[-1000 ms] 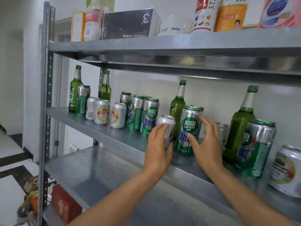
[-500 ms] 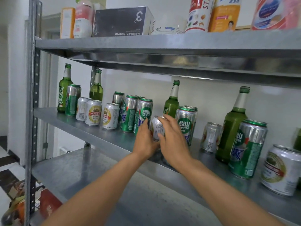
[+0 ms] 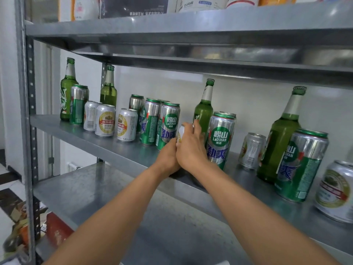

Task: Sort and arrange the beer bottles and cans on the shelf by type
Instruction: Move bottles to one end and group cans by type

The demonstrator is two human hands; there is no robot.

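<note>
I read LAOSHAN on the tall green can (image 3: pixel 219 139) at the front edge of the shelf (image 3: pixel 107 146) and on its twin (image 3: pixel 169 123), and "babili" on the white tub (image 3: pixel 193 4) above.

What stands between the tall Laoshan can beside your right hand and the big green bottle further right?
One short silver can, upright on the shelf; the head view shows it.

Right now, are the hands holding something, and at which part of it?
A short white can. The right hand wraps its upper side; the left hand is at its lower side, its grip mostly hidden.
</note>
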